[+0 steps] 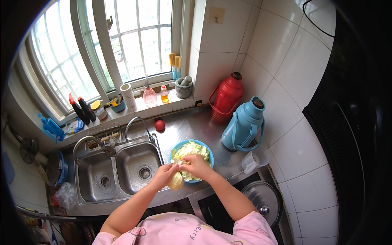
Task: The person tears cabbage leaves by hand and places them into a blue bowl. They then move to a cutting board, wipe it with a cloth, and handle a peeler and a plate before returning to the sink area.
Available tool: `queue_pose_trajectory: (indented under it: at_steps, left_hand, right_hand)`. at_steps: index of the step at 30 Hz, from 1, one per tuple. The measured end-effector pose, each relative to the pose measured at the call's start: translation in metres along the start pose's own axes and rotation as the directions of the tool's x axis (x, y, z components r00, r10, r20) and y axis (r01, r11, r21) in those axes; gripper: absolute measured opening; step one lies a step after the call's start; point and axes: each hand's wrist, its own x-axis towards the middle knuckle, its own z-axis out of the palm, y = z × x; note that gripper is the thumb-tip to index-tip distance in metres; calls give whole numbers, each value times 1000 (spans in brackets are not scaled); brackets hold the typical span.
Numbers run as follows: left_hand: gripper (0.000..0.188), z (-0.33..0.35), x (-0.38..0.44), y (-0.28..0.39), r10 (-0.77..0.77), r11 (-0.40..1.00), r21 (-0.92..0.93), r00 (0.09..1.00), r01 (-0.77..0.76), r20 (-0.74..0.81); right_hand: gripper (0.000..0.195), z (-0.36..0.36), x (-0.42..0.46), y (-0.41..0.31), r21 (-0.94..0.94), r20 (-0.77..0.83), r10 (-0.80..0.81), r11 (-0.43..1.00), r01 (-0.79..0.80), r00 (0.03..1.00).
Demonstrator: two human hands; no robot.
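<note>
Both my hands meet over the near left part of a light-blue basin (pixel 211 156). Torn pale-green cabbage leaves (pixel 191 149) are heaped in it. My left hand (pixel 165 175) grips a pale-yellow piece of cabbage (pixel 176 182), whose lower end hangs past the basin's rim. With the thumb and fingertips, my right hand (pixel 196 165) pinches the upper, leafy end of the same piece. The fingers hide part of the leaf and some of the basin's contents.
A double-bowl steel sink (pixel 137 167) with two faucets lies left of the basin. Right of it stand a blue thermos (pixel 243 125), a red thermos (pixel 228 95) and a clear plastic measuring cup (pixel 251 162). A lidded pan (pixel 260 196) sits on the cooktop. A red ball-shaped object (pixel 159 125) rests behind the sink.
</note>
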Motion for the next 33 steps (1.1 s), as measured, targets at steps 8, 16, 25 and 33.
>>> queue_pose_trajectory:
  at_steps: [8,16,25,33]
  left_hand:
    - [31,14,2,-16,-216,933,-323,965,159,-148]
    - [37,-18,-4,-7,-292,715,-621,944,321,152]
    - [28,-1,-1,-20,-405,890,-68,852,450,333]
    - [37,-9,14,-53,-452,696,-463,836,549,311]
  right_hand:
    - [16,46,-2,26,-266,-309,-218,954,136,926]
    - [29,8,-12,88,938,-270,427,317,137,863]
    - [37,59,-38,67,759,122,274,594,-268,954]
    - [26,66,-15,86,295,-452,146,955,-7,880]
